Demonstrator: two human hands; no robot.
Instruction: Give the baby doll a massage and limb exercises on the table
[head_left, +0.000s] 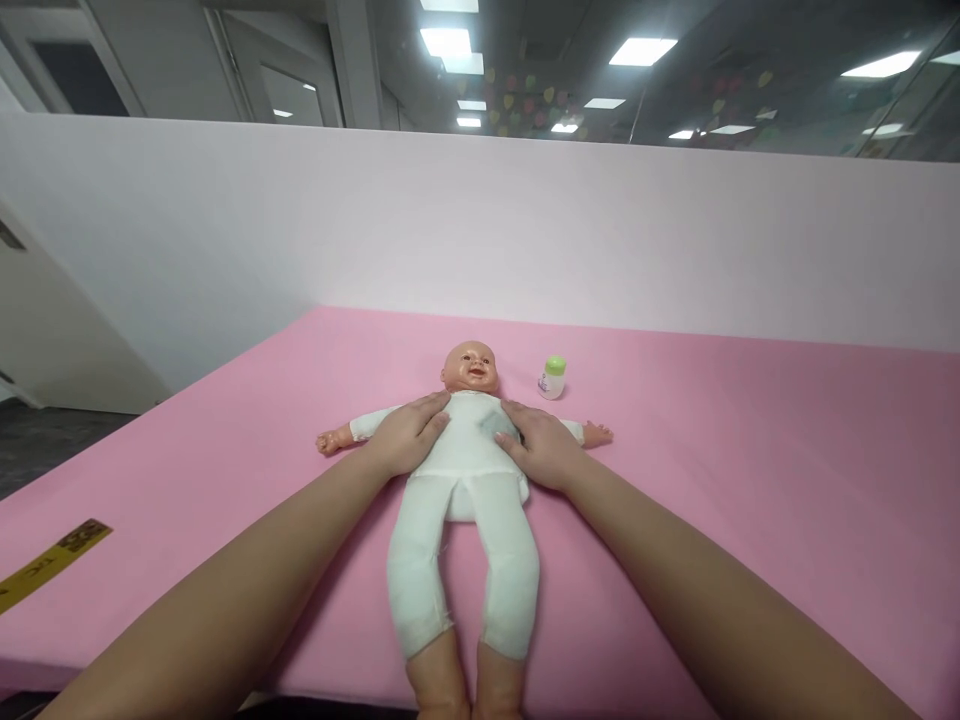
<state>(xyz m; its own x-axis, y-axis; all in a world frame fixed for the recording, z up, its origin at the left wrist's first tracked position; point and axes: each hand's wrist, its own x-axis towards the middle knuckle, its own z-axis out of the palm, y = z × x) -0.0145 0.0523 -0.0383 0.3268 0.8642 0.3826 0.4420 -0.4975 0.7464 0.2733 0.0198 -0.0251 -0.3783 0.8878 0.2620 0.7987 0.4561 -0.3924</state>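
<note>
A baby doll (466, 470) in a white cloth suit lies face up on the pink mat (750, 480), head away from me, arms spread, feet at the near edge. My left hand (405, 438) lies flat on the doll's chest and shoulder on the left side. My right hand (538, 445) lies flat on the doll's right side of the torso. Both palms press down with fingers extended toward the chest; neither hand grips anything. A small white bottle with a green cap (552, 378) stands upright just right of the doll's head, apart from both hands.
A pale pink wall panel (525, 230) rises behind the mat. A yellow tape strip (52, 562) lies at the mat's left near edge. The floor drops away to the left of the mat.
</note>
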